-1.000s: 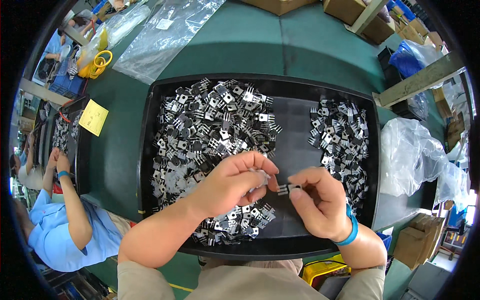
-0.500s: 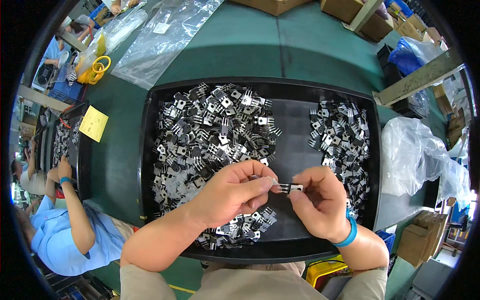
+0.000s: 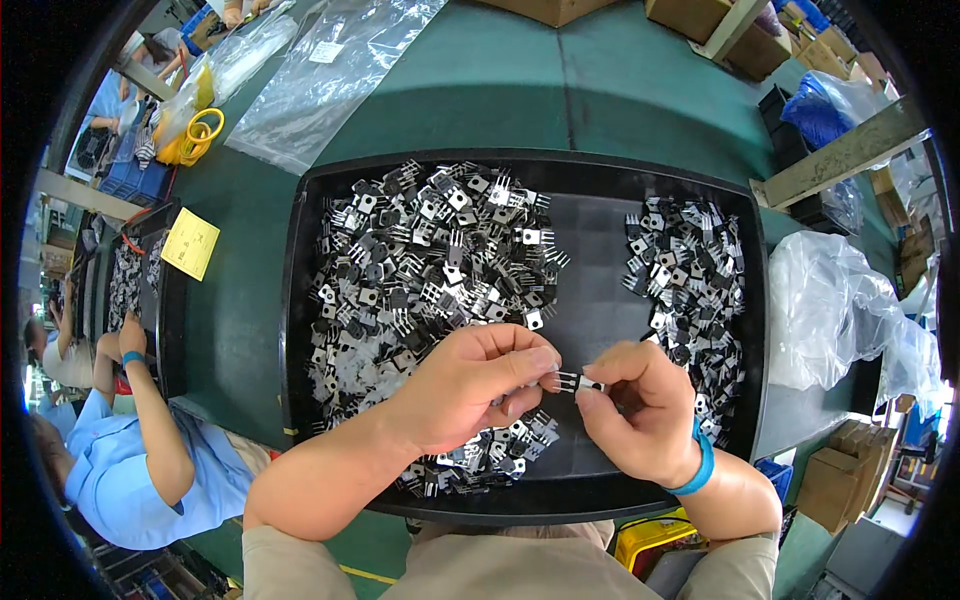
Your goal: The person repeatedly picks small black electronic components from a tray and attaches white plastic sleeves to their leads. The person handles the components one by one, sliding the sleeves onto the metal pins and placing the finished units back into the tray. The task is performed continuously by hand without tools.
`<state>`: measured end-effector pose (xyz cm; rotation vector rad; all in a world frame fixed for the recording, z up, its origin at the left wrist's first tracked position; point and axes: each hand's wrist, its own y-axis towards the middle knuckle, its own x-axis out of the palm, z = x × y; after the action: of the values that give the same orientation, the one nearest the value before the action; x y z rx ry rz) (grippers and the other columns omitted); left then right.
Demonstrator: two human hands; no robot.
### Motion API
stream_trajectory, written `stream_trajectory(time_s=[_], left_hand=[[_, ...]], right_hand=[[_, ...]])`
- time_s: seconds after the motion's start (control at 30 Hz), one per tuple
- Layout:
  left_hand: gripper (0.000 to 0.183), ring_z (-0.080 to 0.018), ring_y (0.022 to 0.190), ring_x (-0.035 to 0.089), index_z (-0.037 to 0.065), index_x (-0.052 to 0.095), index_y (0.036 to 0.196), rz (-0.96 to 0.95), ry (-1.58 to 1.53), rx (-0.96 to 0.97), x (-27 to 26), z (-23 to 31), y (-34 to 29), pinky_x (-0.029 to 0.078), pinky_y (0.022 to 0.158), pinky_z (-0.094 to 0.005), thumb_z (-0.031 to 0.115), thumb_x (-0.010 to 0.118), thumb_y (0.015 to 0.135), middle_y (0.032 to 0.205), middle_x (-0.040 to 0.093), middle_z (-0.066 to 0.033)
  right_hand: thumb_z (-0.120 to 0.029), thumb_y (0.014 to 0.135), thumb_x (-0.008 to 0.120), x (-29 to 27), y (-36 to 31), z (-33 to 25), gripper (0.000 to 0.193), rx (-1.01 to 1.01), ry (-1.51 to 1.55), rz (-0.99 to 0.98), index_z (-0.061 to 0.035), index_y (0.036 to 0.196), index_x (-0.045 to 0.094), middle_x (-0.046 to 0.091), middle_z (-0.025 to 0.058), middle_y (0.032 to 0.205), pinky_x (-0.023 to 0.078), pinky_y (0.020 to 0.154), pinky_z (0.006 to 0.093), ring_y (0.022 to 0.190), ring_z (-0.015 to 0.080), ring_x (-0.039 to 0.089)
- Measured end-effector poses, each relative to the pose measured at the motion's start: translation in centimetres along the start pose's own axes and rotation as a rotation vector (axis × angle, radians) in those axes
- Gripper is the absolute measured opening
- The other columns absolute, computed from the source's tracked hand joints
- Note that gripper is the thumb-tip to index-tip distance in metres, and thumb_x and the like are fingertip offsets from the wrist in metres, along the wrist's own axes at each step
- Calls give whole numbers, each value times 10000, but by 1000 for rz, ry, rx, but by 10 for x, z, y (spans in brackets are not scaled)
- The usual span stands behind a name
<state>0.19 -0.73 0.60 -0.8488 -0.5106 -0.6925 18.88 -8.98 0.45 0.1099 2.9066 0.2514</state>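
Component (image 3: 590,383) with slim metal legs juts from the pinched thumb and forefinger of the right hand (image 3: 645,415), its legs pointing at the left hand (image 3: 475,385), whose thumb and forefinger meet by the leg tips; whether they grip them cannot be told. Good handling likely means a light, steady hold on the body, with any pull kept in line to spare the legs. Beyond the left hand spreads a large heap (image 3: 440,250), beyond the right a smaller heap (image 3: 690,290), both inside a black tray (image 3: 520,155).
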Motion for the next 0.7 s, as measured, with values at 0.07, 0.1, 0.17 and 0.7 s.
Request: stream_trajectory(time_s=[0.07,0.1,0.17,0.7], left_hand=[[144,-69,563,462,-10,598,943,-11,8,4,0,1,0,310,454,-202,128,559,944,800,596,-53],[144,-69,563,461,-10,599,944,-14,8,4,0,1,1,310,455,-202,128,559,944,801,598,-53],[145,-69,562,459,-10,601,946,-20,7,4,-1,1,0,311,455,-201,129,560,944,802,602,-54],[58,-28,488,421,4,635,845,212,451,136,8,-1,-3,287,424,-195,61,642,840,613,534,16]], right_hand=[[11,781,711,-1,0,-1,199,-11,-23,-11,-9,928,578,629,58,755,450,506,211,574,64,570],[15,785,706,0,1,-2,194,-23,-20,-2,-8,927,577,628,57,759,447,504,211,568,62,568],[23,790,697,3,2,-4,184,-17,-9,17,-8,926,576,627,55,760,444,500,211,566,61,565],[5,821,664,-7,10,-1,156,-56,-12,-95,-13,966,607,616,92,779,478,571,284,661,144,611]])
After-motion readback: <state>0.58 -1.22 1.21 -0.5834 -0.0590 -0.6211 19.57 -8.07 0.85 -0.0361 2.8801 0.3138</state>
